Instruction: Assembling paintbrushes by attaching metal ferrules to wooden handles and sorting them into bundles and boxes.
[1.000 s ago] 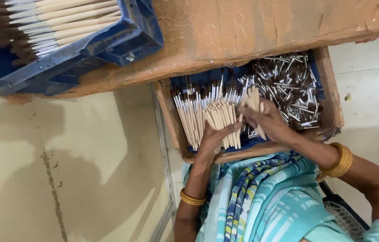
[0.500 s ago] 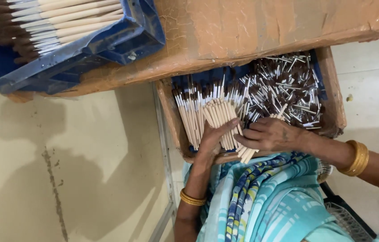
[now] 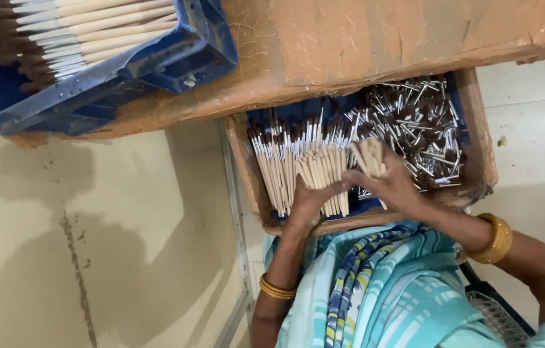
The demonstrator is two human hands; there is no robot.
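Since half a second ago the right hand point(image 3: 395, 187) has lifted off the pile of loose metal ferrules point(image 3: 414, 122) and now sits closer to the left hand, with a small bunch of bare wooden handles point(image 3: 372, 156) between its fingers.

The large brown table point(image 3: 363, 45) fills the top of the view, and a blue crate point(image 3: 176, 58) of finished brushes stands on its left part. Below the table edge is a wooden tray point(image 3: 478, 154) on the person's lap. Inside it, on the left, lie assembled brushes point(image 3: 272, 154) in a row; the ferrules are heaped on the right.

The left hand point(image 3: 308, 203) is closed around a fan of plain handles point(image 3: 324, 174), which rest over the tray's near side. The step in hand seems to be gathering and sorting handles. The next move probably needs a careful pinch of one stick only, without loosening the fan.
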